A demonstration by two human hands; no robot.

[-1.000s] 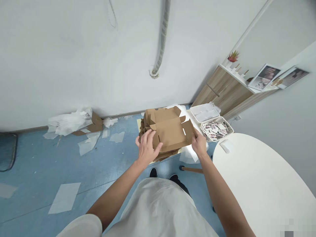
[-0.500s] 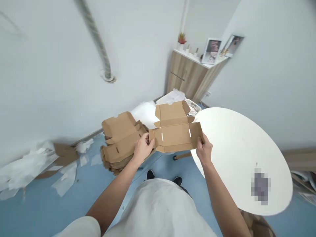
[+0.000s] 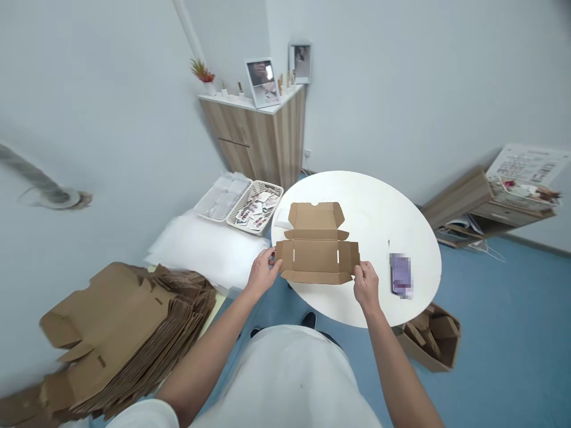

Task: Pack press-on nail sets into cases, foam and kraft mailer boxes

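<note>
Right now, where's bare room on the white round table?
Bare: the table along its far and right rims, beyond the flat brown cardboard box and blurred purple rectangle. Crowded: left and middle, where left hand and right hand hold the box and a small white object sits.

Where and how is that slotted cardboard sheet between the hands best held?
Probably pinched at both ends of the cardboard sheet, left hand from the left, right hand from the right: it is wide, thin and creased, so opposite grips should limit sagging.
</note>
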